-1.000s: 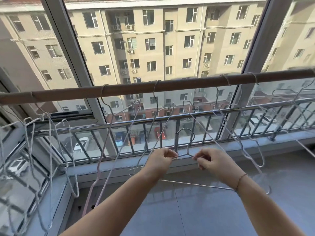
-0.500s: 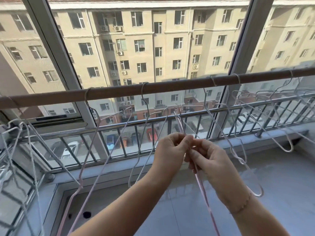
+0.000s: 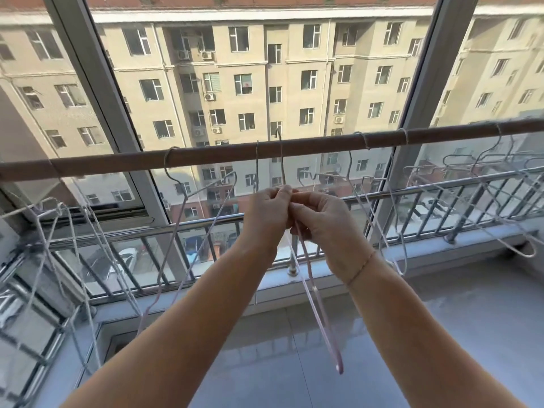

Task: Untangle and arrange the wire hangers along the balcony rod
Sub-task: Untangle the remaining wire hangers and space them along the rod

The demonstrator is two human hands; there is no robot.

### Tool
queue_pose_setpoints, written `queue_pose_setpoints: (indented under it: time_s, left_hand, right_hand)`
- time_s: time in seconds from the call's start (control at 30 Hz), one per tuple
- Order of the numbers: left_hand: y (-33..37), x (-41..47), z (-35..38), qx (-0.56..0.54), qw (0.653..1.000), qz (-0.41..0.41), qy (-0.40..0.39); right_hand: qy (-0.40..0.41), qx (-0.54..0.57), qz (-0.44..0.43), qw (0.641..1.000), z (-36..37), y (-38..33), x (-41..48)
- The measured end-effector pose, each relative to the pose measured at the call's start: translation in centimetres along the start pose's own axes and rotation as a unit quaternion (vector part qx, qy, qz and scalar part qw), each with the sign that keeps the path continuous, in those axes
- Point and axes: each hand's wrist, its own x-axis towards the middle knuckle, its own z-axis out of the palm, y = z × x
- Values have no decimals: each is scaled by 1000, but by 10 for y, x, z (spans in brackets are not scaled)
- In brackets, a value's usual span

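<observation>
Grip: left hand (image 3: 266, 214), right hand (image 3: 322, 228) pinch pink hanger (image 3: 323, 328) by its neck — below the rod (image 3: 206, 156);
Handling: likely light, springy, snag-prone.

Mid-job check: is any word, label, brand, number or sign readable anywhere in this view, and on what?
None readable.
The wire hanger pinched by the left hand and right hand, and the rod, show no markings.
The building shows no signs.
The parked cars are too small and blurred for plates.
</observation>
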Motion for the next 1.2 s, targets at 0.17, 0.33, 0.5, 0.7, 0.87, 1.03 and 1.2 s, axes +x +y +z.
queue_pose_setpoints:
  time_s: [0.17, 0.33, 0.5, 0.7, 0.87, 1.03, 1.2]
  left_hand:
    - [-12, 8, -3, 27, 999, -39, -13]
    - [-12, -3, 1, 95, 995, 31, 18]
    - [-2, -21, 14, 142, 971, 184, 64]
    - [-8, -14, 54, 98, 988, 110, -52]
    - [-14, -6, 86, 73, 994, 24, -81]
    - [-20, 6, 101, 30, 997, -45, -58]
    - [-20, 11, 112, -31, 997, -67, -26]
  right_hand:
    - [9, -16, 46, 999, 3, 17, 7]
    - [19, -131, 29, 991, -11, 20, 2]
    - [142, -295, -77, 942, -41, -1, -18]
    - [253, -399, -113, 874, -81, 1, -25]
    - [167, -377, -2, 911, -102, 13, -26]
    - [76, -331, 28, 940, -122, 23, -23]
    - [-19, -208, 51, 977, -143, 36, -24]
